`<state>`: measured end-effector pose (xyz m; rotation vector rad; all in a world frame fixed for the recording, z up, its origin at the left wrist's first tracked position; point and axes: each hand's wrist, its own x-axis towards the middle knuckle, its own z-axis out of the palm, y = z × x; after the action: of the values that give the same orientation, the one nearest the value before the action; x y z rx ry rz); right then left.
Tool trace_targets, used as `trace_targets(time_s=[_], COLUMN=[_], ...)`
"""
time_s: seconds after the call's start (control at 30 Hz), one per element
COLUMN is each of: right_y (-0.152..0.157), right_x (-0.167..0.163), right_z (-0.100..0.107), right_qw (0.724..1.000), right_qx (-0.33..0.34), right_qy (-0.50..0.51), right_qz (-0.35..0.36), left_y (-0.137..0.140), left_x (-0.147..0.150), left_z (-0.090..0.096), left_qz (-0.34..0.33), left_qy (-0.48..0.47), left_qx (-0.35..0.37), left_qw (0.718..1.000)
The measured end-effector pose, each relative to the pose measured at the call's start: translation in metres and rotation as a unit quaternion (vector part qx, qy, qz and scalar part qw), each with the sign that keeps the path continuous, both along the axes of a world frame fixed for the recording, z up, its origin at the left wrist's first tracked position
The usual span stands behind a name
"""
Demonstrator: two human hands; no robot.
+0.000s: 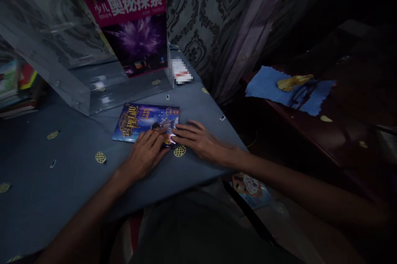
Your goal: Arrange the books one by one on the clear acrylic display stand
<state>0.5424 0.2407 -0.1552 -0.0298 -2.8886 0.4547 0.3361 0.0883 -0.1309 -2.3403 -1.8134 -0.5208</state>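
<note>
A thin book [142, 117] with a blue and purple cover, yellow lettering and the number 22 lies flat on the table. My left hand [146, 153] rests on its lower edge, fingers together and stretched out over the cover. From the right, my right hand [200, 142] touches the book's right corner, its fingers extended and lying flat. The fingers of both hands almost meet there and hide part of the cover.
A clear acrylic stand [81, 99] holds an upright magenta and purple book [139, 36] at the back. Stacked books [18, 90] sit at far left. The blue-grey table [71, 185] ends at right, beside a dark surface with a blue cloth [266, 86].
</note>
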Motion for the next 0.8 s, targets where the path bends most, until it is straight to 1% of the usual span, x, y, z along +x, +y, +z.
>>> trace_targets(time_s=[0.13,0.3,0.43,0.53,0.7,0.8], right_y=[-0.019,-0.02,-0.019,-0.02,-0.021,-0.021], right_x=[0.011,0.012,0.012,0.011,0.01,0.01], right_z=[0.003,-0.001,0.003,0.007,0.009,0.01], right_qw=[1.0,1.0,1.0,0.999,1.0,1.0], right_qx=[0.0,0.0,-0.004,-0.001,0.006,-0.002], right_qy=[0.0,0.014,0.003,-0.005,-0.005,-0.009], right_qz=[0.028,0.027,0.028,0.035,0.027,0.026], left_y=[0.001,-0.002,0.001,0.016,0.06,0.077], left_x=[-0.001,-0.002,-0.004,-0.004,-0.004,-0.001], left_z=[-0.001,0.003,0.011,0.013,0.009,0.006], left_qz=[-0.002,-0.013,-0.036,-0.043,-0.021,-0.012], left_qy=[0.0,0.032,0.021,0.007,0.027,0.039], left_qx=[-0.01,-0.016,-0.052,-0.075,-0.116,-0.121], left_qw=[1.0,0.999,0.998,0.996,0.993,0.992])
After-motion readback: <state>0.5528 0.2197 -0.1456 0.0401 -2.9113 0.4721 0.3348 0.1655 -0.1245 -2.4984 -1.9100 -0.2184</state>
